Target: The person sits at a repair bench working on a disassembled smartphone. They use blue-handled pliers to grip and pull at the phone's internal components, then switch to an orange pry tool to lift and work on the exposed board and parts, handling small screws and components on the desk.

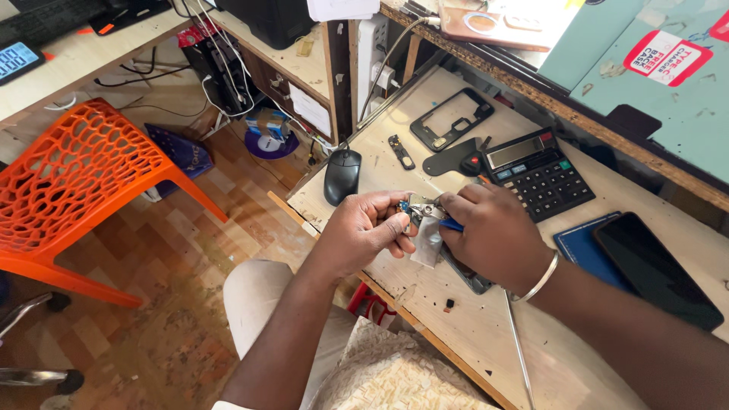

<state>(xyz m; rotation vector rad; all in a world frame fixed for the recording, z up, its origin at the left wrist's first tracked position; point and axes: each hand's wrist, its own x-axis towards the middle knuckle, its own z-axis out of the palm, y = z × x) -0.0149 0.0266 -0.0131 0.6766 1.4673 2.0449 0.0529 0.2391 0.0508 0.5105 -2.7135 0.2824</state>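
Pinching a small metal phone part (420,206) in your left hand (363,231), fingers clamped steadying it, your right hand (492,235) grips a blue-handled tool (449,224) beside the calculator (538,172).

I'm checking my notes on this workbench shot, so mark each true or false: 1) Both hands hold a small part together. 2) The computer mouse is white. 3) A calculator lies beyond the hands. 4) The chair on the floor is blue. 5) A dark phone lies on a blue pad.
1) True: the left hand and right hand pinch a small metal part.
2) False: the mouse is black.
3) True: the calculator sits there.
4) False: the chair is orange.
5) True: the phone rests on the blue pad.
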